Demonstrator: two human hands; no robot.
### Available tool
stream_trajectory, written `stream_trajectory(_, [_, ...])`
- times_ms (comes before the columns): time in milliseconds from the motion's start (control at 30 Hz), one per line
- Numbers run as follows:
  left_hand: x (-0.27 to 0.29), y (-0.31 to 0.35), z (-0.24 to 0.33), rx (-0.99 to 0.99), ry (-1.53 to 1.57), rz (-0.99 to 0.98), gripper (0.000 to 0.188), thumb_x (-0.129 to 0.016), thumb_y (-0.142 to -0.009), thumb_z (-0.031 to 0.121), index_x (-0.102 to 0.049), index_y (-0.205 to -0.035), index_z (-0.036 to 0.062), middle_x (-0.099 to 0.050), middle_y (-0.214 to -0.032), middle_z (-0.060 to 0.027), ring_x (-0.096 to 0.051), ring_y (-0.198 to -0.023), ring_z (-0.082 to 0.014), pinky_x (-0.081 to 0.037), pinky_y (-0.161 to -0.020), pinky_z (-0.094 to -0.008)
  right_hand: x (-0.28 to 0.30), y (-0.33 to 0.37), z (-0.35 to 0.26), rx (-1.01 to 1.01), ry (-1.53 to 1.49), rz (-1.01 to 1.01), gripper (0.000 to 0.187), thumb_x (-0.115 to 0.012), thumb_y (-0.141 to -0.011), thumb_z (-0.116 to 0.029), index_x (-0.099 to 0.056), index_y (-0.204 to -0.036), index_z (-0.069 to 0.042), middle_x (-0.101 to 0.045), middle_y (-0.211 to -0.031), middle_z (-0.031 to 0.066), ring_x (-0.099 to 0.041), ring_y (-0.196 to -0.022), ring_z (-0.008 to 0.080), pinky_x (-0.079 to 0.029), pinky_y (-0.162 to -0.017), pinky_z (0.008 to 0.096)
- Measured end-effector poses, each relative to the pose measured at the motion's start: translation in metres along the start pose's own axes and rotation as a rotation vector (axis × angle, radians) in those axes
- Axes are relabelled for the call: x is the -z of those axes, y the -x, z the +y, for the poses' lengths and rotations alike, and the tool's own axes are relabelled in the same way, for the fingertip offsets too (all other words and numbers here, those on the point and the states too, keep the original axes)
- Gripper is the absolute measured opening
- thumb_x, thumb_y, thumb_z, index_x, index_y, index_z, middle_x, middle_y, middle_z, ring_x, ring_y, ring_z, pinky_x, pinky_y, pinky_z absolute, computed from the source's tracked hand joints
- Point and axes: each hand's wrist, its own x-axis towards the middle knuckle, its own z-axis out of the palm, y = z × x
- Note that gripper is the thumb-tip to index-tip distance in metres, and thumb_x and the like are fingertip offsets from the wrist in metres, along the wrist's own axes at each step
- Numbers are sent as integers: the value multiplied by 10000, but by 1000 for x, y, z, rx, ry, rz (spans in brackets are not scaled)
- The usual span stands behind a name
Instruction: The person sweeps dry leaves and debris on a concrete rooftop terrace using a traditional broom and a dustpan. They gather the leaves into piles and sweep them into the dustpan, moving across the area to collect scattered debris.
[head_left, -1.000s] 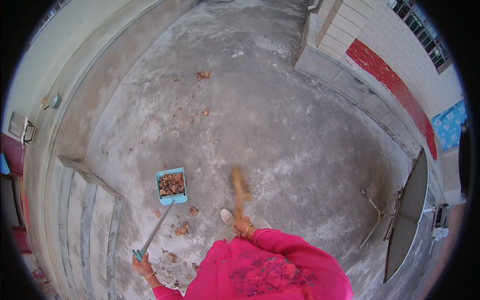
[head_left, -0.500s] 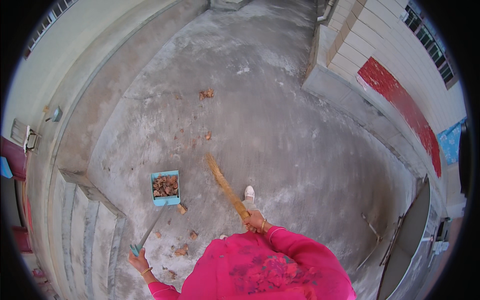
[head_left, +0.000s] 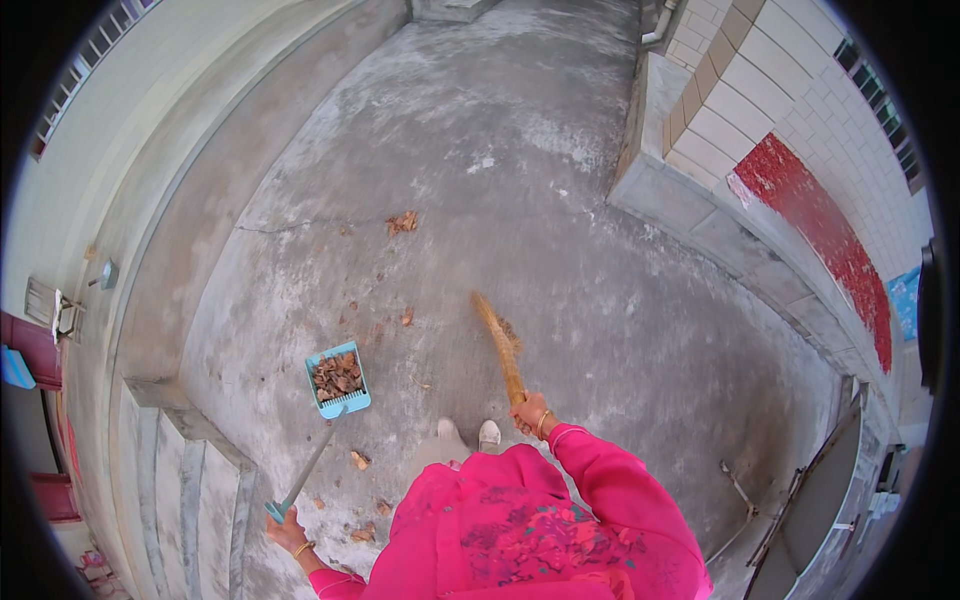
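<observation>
Leaf-sweeping, by appearance: right hand (head_left: pixel 531 411), fingers clamped on broom (head_left: pixel 502 350); left hand (head_left: pixel 287 530), likewise on pole (head_left: pixel 307 470) of leaf-filled blue dustpan (head_left: pixel 332 408), left, contact with floor (head_left: pixel 560 270) unclear; next stroke calls for broom beyond far leaves (head_left: pixel 402 223).

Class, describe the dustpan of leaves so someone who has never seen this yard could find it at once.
Over the grey concrete floor, left of the pink top, find the person's left hand. A long grey handle runs from it to the light-blue dustpan. Unlike the straw-coloured broom in the right hand, this is a squarish tray with a row of teeth, holding brown leaves.
</observation>
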Motion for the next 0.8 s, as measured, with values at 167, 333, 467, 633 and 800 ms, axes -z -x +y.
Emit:
stream_trajectory(167, [-64,-22,44,-2,27,-45,176,-648,-625,-7,-580,-787,-22,-565,-683,-76,-498,-593,-171,-423,-576,-317,20,-45,-52,1,-160,12,226,-564,-722,-7,-425,-896,-39,-466,-488,96,-449,-325,187,-276,-249,312])
stream_trajectory(333, [-147,-59,125,-346,-98,-31,187,-667,-629,29,-589,-797,5,-522,-596,-19,-448,-444,-124,-373,-393,-279,42,-95,-126,-22,-271,33,173,-561,-719,-19,-445,-846,-47,-438,-471,80,-457,-335,189,-278,-246,311])
stream_trajectory(467, [-204,-89,207,-314,-42,-84,181,-684,-611,53,-546,-713,-6,-543,-618,-97,-489,-555,-204,-411,-560,-345,63,-118,-180,-27,-267,27,167,-542,-731,-15,-436,-856,-47,-453,-500,78,-481,-363,194,-301,-258,311])
stream_trajectory(633, [-280,-157,305,-303,-70,-172,178,-687,-619,57,-547,-711,-3,-522,-599,-89,-477,-552,-191,-407,-553,-340,86,-146,-248,-18,-441,95,166,-528,-733,-18,-435,-868,-41,-472,-510,92,-480,-360,193,-313,-259,317])
stream_trajectory(800, [-367,-203,370,-323,-80,-259,166,-679,-630,27,-566,-749,-2,-524,-634,-60,-468,-580,-157,-404,-563,-314,121,-168,-313,26,-560,140,177,-533,-734,-20,-435,-878,-50,-469,-515,82,-481,-369,185,-322,-268,309])
